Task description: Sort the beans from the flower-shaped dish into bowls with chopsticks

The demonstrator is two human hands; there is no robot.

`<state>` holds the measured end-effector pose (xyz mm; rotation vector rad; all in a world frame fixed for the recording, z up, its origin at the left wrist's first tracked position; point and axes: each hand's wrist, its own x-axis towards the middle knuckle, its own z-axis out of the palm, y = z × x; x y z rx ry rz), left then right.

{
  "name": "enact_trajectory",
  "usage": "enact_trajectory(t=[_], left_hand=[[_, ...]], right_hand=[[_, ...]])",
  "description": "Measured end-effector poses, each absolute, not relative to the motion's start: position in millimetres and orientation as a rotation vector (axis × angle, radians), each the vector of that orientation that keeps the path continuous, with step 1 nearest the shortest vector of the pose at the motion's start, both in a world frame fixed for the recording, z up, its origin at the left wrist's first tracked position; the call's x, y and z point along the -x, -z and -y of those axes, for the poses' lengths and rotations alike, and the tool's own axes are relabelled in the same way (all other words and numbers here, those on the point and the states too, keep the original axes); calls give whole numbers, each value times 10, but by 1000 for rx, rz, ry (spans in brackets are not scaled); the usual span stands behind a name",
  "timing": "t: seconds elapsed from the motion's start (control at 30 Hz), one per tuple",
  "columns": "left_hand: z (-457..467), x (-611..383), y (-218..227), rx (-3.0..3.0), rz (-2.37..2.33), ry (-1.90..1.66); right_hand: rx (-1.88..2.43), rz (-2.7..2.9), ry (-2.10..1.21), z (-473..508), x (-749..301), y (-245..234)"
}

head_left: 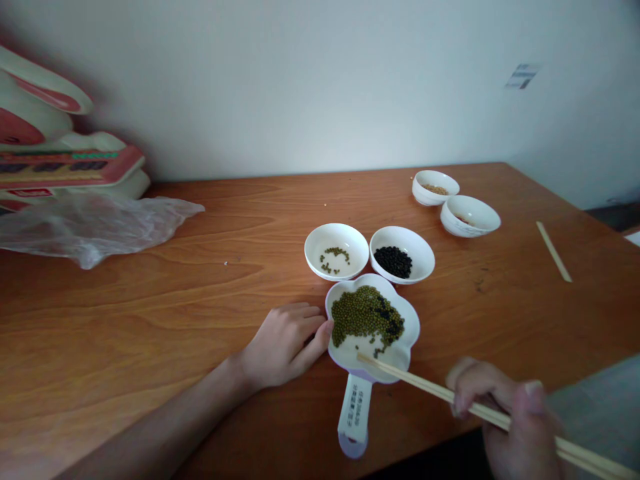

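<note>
My right hand is closed around a pair of wooden chopsticks. Their tips are inside a white flower-shaped dish, near its front, with no bean visibly pinched. Green mung beans fill much of this dish, with some black beans mixed in on the right side. My left hand rests on the table, its thumb and fingers against the dish's left rim. Just behind the dish, a white bowl contains a few mung beans, and another white bowl contains black beans.
Two more white bowls stand farther back right: one with yellowish grains, one with a little reddish content. A single wooden stick lies at right. On the left are a plastic bag and a rabbit-shaped toy keyboard. A wall rises behind the table.
</note>
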<state>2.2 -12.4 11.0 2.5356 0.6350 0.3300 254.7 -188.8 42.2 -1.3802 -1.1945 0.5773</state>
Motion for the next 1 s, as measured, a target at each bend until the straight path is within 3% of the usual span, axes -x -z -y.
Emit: enact_trajectory(t=[0.2, 1.0], left_hand=[[124, -26, -117, -2530, -634, -347], [135, -23, -112, -2538, -631, -375]], right_hand=[[1346, 1110, -486, 1886, -2455, -404], [1253, 1060, -693, 1678, -2483, -115]])
